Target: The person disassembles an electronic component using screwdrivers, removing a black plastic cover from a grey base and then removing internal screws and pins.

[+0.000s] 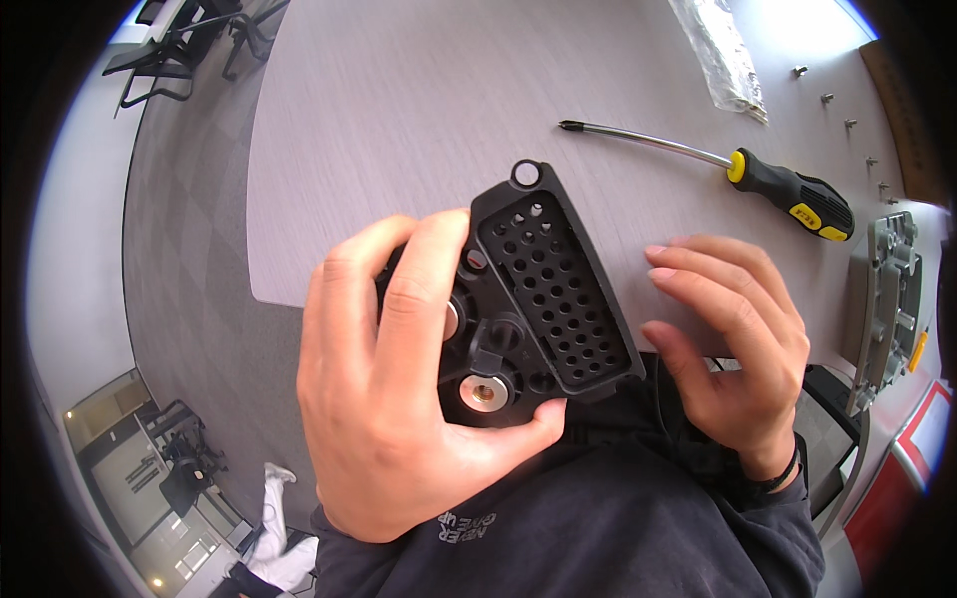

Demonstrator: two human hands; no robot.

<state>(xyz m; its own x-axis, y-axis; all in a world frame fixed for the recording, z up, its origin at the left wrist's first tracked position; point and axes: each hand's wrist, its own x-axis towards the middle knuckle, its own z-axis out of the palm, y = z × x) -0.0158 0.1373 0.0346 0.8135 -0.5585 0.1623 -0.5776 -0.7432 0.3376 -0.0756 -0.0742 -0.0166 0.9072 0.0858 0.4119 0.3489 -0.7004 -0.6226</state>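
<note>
The person's left grip (384, 399) was closed around a black, wedge-like plastic housing (554, 294) with a perforated panel, fingers over its left side and thumb at its lower edge. The housing sat tilted across the near rim of the pale, wood-grained desk (399, 120), partly above the lap. The right grip (733, 344) hung half curled and empty, just beside the housing without touching it.

From where I stood, one hand alone bore the piece, so a slack thumb could have let it drop past the rim. A stray right elbow might have knocked the grey metal bracket (887, 309) near the desk's right side, and a nudge could have scattered the small silver screws (850, 124).

Farther in lay a black-and-yellow screwdriver with a steel shaft (740, 166) and a crumpled clear plastic bag (726, 70). Beyond the desk stretched a grey patterned floor (199, 229), with dark chairs (164, 70) at the upper left and a white-trousered leg (271, 518) at the lower left.
</note>
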